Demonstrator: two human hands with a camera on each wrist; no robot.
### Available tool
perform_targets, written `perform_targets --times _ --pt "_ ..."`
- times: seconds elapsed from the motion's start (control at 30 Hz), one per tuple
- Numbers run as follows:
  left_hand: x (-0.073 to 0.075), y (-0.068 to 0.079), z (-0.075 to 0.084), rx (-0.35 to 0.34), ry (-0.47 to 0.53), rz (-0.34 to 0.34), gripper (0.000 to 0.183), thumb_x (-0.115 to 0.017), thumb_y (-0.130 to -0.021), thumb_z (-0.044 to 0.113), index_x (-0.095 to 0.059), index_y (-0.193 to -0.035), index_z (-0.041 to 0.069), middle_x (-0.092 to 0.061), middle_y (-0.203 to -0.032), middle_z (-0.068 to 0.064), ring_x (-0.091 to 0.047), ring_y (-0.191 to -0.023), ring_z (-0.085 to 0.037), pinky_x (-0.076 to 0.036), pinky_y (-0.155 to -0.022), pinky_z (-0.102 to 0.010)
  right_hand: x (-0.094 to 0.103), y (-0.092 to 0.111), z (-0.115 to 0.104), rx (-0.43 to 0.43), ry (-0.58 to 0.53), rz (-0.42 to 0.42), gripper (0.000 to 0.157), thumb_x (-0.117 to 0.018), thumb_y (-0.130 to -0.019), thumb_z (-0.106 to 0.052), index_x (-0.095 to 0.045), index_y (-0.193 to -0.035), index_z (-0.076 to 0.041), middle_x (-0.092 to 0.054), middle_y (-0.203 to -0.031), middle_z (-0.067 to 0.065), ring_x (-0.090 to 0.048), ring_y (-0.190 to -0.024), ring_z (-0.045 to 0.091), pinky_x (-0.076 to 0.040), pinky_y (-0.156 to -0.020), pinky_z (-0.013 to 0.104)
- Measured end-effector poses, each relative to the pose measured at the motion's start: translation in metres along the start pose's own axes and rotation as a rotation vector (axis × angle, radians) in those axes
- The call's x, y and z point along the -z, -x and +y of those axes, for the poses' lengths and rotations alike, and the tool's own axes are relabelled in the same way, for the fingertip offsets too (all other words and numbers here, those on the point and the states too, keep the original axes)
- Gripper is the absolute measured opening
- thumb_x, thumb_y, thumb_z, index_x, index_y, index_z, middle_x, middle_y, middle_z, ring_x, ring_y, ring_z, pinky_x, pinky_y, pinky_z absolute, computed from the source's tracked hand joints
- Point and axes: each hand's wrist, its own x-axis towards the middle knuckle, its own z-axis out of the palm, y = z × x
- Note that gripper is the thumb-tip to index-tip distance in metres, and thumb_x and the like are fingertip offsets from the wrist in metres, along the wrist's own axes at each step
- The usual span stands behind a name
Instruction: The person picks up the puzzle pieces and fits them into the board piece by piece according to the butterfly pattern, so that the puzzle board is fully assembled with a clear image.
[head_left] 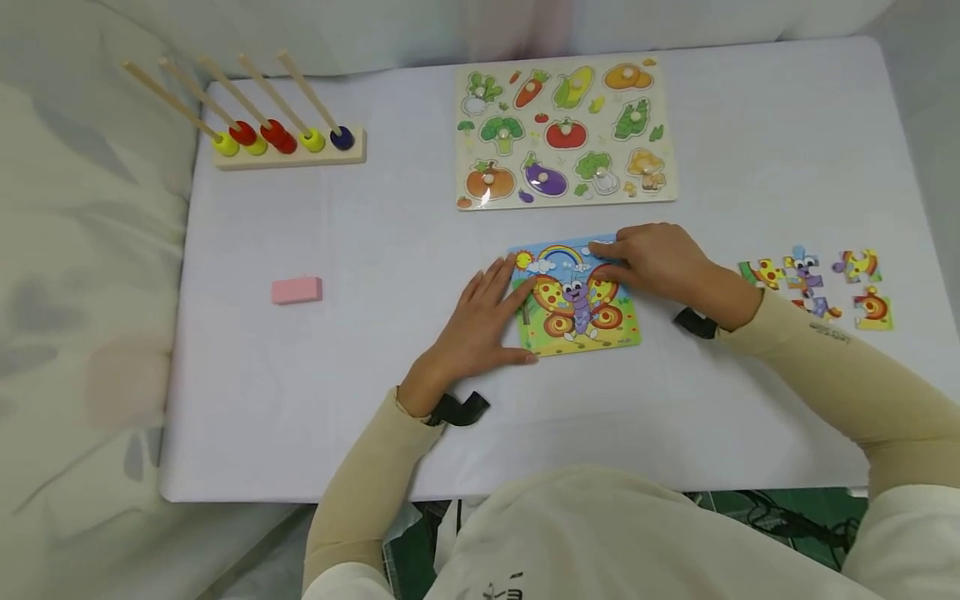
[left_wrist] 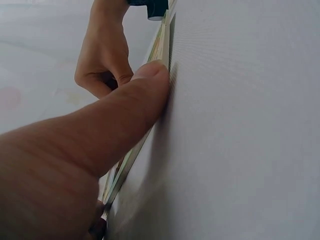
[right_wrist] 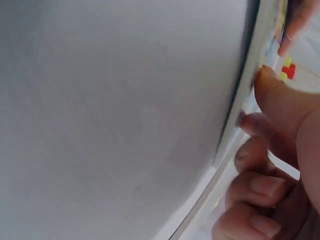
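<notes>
Between the block point(head_left: 296, 290) and the left hand point(head_left: 480, 325), a broad lane is running across the table point(head_left: 247, 400). The right hand point(head_left: 663, 262) is narrowing the gap between board point(head_left: 600, 137) and puzzle point(head_left: 577, 304), while its sleeve point(head_left: 825, 358) is barring the near approach to the loose pieces point(head_left: 873, 310). Room is opening below the puzzle; pegs point(head_left: 307, 90) are obstructing the far left corner.

Pale drapes point(head_left: 90, 250) hang beside a white-covered table point(head_left: 375, 242) above green floor point(head_left: 411, 554).
</notes>
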Motion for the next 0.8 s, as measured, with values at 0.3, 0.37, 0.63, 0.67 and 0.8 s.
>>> perform_targets --times 0.3,0.37,0.63,0.67,0.8 --pt "0.000 0.000 0.001 0.012 -0.019 -0.002 0.118 -0.074 -0.069 0.065 -0.014 -0.155 0.010 0.006 -0.163 -0.008 0.006 -0.151 -0.024 -0.002 -0.122 -0.044 0.026 0.034 0.027 -0.171 -0.042 0.062 0.043 -0.070 -0.087 -0.030 -0.065 -0.124 -0.009 -0.063 -0.085 0.008 -0.055 -0.070 0.021 -0.044 -0.059 0.036" --pt "0.000 0.000 0.002 0.018 -0.026 -0.005 0.122 -0.074 -0.069 0.065 -0.011 -0.155 0.006 0.008 -0.163 -0.007 0.007 -0.150 -0.023 -0.002 -0.122 -0.044 0.036 0.047 0.042 -0.244 -0.048 0.013 0.043 -0.070 -0.087 -0.030 -0.065 -0.121 -0.005 -0.064 -0.098 0.013 -0.059 -0.082 0.027 -0.049 -0.068 0.043" --pt "0.002 0.000 0.002 0.024 -0.031 -0.027 0.125 -0.072 -0.070 0.066 -0.005 -0.154 0.003 0.012 -0.162 -0.007 0.011 -0.150 -0.022 0.000 -0.122 -0.044 0.040 0.097 0.095 -0.438 -0.053 -0.299 0.072 -0.074 -0.080 -0.047 -0.052 -0.126 0.003 -0.049 -0.121 0.032 -0.044 -0.109 0.049 -0.043 -0.084 0.061" --pt "0.002 0.000 0.002 0.025 -0.032 -0.029 0.125 -0.073 -0.070 0.066 -0.005 -0.154 0.003 0.012 -0.162 -0.007 0.011 -0.150 -0.022 0.000 -0.122 -0.044 0.037 0.100 0.098 -0.444 -0.065 -0.303 0.074 -0.075 -0.079 -0.048 -0.051 -0.126 0.003 -0.047 -0.123 0.033 -0.041 -0.111 0.051 -0.041 -0.085 0.063" --pt "0.001 -0.001 0.002 0.025 -0.029 -0.026 0.125 -0.073 -0.070 0.066 -0.005 -0.154 0.002 0.011 -0.162 -0.007 0.011 -0.150 -0.022 0.000 -0.122 -0.044 0.025 0.108 0.103 -0.449 -0.077 -0.259 0.072 -0.074 -0.079 -0.048 -0.049 -0.122 0.003 -0.043 -0.122 0.033 -0.034 -0.112 0.054 -0.039 -0.086 0.065"
